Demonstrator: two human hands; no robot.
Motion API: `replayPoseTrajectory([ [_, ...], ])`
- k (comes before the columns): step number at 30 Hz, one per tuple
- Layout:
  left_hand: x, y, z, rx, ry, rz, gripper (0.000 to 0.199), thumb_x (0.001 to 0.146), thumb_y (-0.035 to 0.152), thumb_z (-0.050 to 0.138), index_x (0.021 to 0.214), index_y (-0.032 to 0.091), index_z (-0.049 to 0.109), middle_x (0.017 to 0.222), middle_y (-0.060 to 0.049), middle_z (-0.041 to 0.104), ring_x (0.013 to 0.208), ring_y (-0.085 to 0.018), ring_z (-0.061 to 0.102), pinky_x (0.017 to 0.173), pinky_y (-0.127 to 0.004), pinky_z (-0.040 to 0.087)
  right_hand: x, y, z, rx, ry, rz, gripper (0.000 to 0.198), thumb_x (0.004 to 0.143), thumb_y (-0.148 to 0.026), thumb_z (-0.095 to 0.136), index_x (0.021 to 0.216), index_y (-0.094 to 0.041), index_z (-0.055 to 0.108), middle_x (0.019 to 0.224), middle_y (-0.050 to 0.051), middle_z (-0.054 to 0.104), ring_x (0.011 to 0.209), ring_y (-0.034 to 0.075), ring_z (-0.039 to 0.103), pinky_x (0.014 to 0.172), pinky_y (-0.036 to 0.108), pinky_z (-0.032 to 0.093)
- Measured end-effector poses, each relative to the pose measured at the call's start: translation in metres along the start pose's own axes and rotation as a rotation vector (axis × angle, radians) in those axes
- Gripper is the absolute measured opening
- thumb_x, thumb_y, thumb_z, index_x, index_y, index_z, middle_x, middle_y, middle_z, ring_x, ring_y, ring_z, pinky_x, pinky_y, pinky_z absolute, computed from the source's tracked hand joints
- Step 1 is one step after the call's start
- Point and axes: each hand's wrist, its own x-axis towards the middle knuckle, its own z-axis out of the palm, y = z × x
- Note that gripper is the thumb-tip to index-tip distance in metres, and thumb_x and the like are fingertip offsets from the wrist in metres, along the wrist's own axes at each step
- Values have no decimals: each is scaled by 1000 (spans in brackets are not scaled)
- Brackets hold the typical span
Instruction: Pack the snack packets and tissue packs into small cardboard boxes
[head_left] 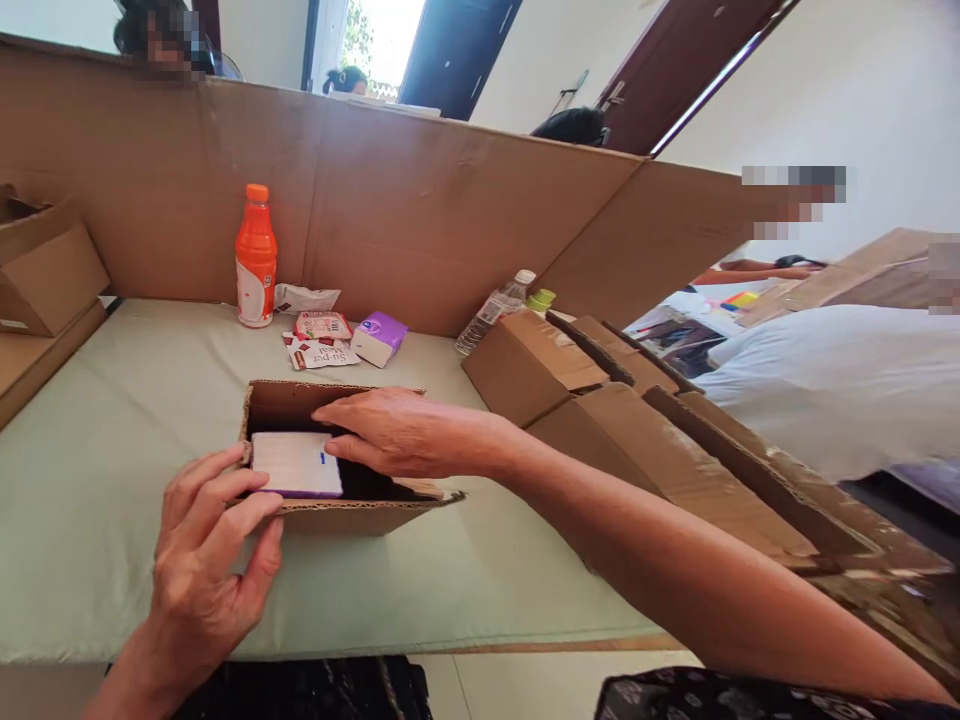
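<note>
An open cardboard box stands on the cloth-covered table in front of me. Inside its left end lies a tissue pack, white on top with purple along its lower edge. My left hand grips the box at its near left corner; its fingertips reach over the rim to the pack and the thumb is outside the front wall. My right hand reaches over the box from the right. Its thumb touches the pack's right side, and the other fingers stretch out apart from it, near the back wall.
Behind the box are an orange bottle, snack packets and a purple tissue pack. A clear bottle leans by more cardboard boxes at right. A cardboard partition borders the table; other people are beyond it.
</note>
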Motion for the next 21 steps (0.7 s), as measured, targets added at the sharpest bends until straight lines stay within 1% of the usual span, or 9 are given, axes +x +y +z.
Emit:
replayPoseTrajectory([
  [4, 19, -11, -6, 29, -97, 124, 25, 84, 12, 67, 108, 18, 62, 115, -13, 70, 127, -34, 59, 105, -56, 47, -11, -1, -4, -180, -153, 38, 29, 101, -22, 45, 120, -11, 65, 103, 15, 75, 88, 25, 71, 66, 32, 42],
  [5, 25, -15, -7, 34, -148, 165, 23, 84, 13, 66, 106, 18, 61, 115, -12, 71, 126, -33, 60, 107, -56, 46, -13, -2, -6, -200, -170, 35, 28, 100, -22, 47, 118, -11, 66, 100, 15, 75, 87, 26, 70, 66, 33, 41],
  [7, 36, -23, -8, 51, -269, 242, 17, 85, 15, 64, 101, 20, 61, 107, -8, 74, 120, -30, 66, 111, -56, 43, -21, 0, -9, -206, -127, 31, 25, 99, -24, 49, 111, -13, 68, 94, 13, 75, 85, 26, 69, 70, 34, 42],
  [10, 50, -33, -11, 79, -406, 302, 9, 84, 18, 62, 91, 23, 61, 93, -2, 76, 111, -28, 71, 118, -58, 35, -44, 12, -11, -144, 47, 69, 22, 98, -25, 51, 100, -16, 71, 86, 10, 75, 82, 23, 68, 78, 35, 44],
  [12, 57, -38, -14, 84, -461, 317, 3, 83, 22, 62, 84, 24, 61, 88, 0, 76, 107, -27, 72, 122, -58, 29, -63, 25, -1, -26, 180, 95, 20, 95, -25, 54, 98, -18, 73, 87, 9, 76, 83, 22, 68, 82, 36, 46],
  [14, 64, -42, -17, 75, -501, 338, 5, 82, 23, 62, 78, 26, 60, 84, 2, 75, 100, -25, 74, 125, -56, 25, -82, 42, 18, 185, 328, 125, 22, 94, -27, 54, 100, -19, 74, 91, 8, 77, 84, 21, 69, 81, 35, 50],
  [17, 70, -48, -19, 44, -561, 367, 7, 81, 22, 64, 81, 29, 63, 87, 4, 75, 92, -22, 74, 127, -53, 25, -100, 72, 53, 651, 614, 220, 26, 94, -38, 56, 98, -20, 75, 88, 7, 78, 77, 19, 71, 71, 33, 55],
  [19, 71, -48, -17, 33, -603, 389, 14, 78, 20, 64, 85, 31, 67, 92, 3, 76, 93, -22, 74, 127, -53, 26, -101, 96, 71, 919, 832, 292, 30, 92, -46, 60, 93, -19, 74, 81, 7, 77, 70, 19, 70, 67, 33, 57],
  [21, 69, -45, -14, 47, -591, 387, 20, 78, 19, 61, 90, 33, 69, 97, 2, 77, 96, -23, 74, 127, -54, 25, -89, 125, 81, 1008, 985, 368, 34, 89, -50, 63, 92, -18, 73, 80, 8, 76, 70, 20, 70, 70, 36, 58],
])
